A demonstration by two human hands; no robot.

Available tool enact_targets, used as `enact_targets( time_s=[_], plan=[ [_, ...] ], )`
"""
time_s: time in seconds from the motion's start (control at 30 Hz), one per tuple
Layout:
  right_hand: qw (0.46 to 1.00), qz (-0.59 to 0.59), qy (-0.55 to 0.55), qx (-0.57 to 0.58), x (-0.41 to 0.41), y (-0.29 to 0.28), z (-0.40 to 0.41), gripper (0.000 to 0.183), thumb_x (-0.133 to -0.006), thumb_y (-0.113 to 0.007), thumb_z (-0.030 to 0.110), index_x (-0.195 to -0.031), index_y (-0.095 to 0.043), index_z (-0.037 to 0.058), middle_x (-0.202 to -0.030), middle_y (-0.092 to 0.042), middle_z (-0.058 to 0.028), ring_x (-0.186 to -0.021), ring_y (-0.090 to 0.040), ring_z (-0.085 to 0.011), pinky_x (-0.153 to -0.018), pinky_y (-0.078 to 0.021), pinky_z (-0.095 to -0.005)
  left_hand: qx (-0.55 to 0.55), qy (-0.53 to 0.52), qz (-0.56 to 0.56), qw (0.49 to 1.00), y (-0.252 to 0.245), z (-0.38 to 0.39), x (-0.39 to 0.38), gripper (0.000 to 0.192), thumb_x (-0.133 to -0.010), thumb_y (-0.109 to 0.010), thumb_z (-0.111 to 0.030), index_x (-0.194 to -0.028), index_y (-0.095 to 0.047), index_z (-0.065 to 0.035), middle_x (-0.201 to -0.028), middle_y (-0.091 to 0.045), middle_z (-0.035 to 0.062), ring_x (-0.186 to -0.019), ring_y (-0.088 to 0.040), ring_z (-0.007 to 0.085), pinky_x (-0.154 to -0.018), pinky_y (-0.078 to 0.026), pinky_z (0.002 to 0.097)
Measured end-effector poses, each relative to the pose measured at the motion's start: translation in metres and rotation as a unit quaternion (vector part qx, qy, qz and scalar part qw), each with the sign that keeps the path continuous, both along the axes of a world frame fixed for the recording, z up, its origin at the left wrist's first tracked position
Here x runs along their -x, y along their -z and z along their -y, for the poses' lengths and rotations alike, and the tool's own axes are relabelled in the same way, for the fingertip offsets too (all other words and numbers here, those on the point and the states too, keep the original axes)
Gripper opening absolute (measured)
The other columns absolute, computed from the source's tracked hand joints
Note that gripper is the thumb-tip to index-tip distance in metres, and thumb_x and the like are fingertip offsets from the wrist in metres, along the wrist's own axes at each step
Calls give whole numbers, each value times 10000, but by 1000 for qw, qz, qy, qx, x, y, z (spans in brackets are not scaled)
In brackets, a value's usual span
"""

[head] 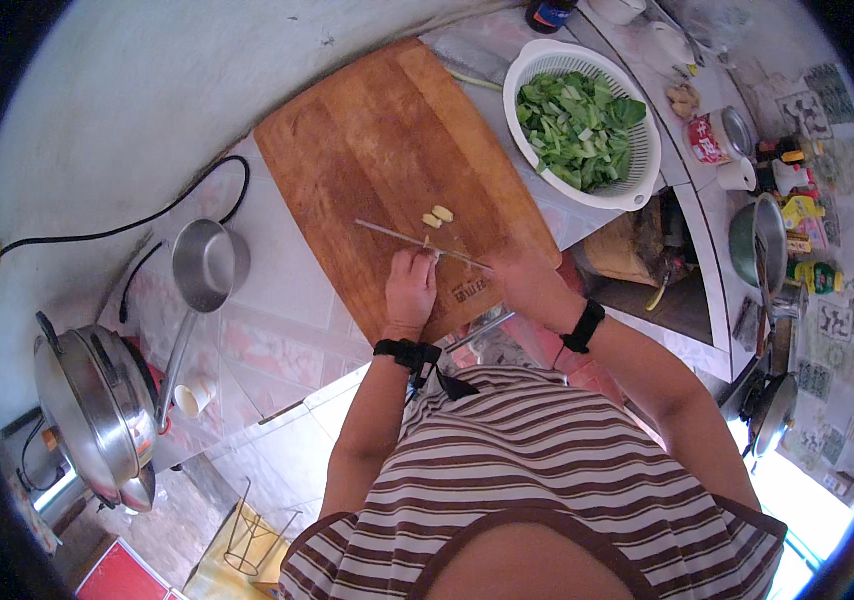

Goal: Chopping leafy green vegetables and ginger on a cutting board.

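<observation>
A large wooden cutting board point(367, 150) lies before me on the counter. My right hand point(528, 285) grips a knife point(464, 257), its blade seen nearly edge-on and its handle hidden by my fingers. The blade slants across the lower part of the board. Close against the near side of the blade, my left hand point(410, 289) has its fingers bent over a small pale piece of food point(436, 255), mostly hidden. Just beyond the blade lie a few pale yellow pieces point(442, 214), which look like peeled garlic cloves.
A white plastic colander point(648, 172) of chopped leafy greens point(580, 127) stands right of the board. To the left are a steel saucepan point(205, 266), a paper cup point(194, 397), a black cable point(111, 231) and a large lidded steel pot point(96, 412). A metal bowl point(746, 240) sits far right.
</observation>
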State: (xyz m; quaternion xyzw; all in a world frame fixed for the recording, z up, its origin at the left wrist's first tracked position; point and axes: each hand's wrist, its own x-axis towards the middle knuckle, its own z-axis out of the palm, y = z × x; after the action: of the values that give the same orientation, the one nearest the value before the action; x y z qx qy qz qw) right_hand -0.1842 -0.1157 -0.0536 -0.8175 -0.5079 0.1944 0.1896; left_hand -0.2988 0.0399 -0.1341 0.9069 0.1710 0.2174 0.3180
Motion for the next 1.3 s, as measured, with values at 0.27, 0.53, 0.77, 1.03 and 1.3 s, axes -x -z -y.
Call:
enact_targets(
  time_s=[0.27, 0.53, 0.77, 1.03, 1.3],
  plan=[
    [998, -7, 16, 66, 10, -25, 4, 171, -781, -469, 62, -922, -542, 0, -697, -598, -214, -667, -611, -364, -599, -486, -449, -31, -11, 35, 999, 4, 0, -4, 141, -751, -607, -54, -892, -602, -53, -906, -552, 124, -846, -538, 324, -715, -479, 399],
    [992, -37, 49, 108, 12, 9, -22, 119, -782, -483, 101, -855, -519, 14, -685, -605, -202, -650, -618, -354, -576, -484, -459, -15, -22, 20, 999, 13, -1, -2, 181, -747, -616, -66, -928, -611, -65, -940, -568, 108, -867, -558, 308, -715, -495, 373],
    [998, -35, 55, 13, -4, 26, -16, 109, -759, -521, 115, -787, -556, 16, -669, -597, -196, -642, -610, -350, -568, -488, -445, 13, 0, 45, 999, 10, -3, -6, 110, -728, -629, -55, -833, -600, -68, -912, -573, 86, -841, -565, 278, -686, -492, 351],
    [992, -32, 7, 124, 3, -22, -9, 208, -775, -486, 68, -955, -559, -8, -754, -601, -225, -725, -605, -368, -649, -484, -442, -28, -25, 37, 999, 15, -1, -3, 131, -711, -630, -34, -835, -598, -65, -908, -573, 101, -860, -562, 300, -711, -493, 372],
    [993, -35, 27, 110, 10, 8, -34, 172, -799, -494, 99, -921, -565, 2, -742, -600, -215, -673, -605, -358, -569, -478, -450, 2, -26, 33, 999, 11, 0, -1, 159, -717, -630, -34, -870, -609, -72, -914, -586, 82, -864, -573, 281, -707, -499, 353]
  ],
)
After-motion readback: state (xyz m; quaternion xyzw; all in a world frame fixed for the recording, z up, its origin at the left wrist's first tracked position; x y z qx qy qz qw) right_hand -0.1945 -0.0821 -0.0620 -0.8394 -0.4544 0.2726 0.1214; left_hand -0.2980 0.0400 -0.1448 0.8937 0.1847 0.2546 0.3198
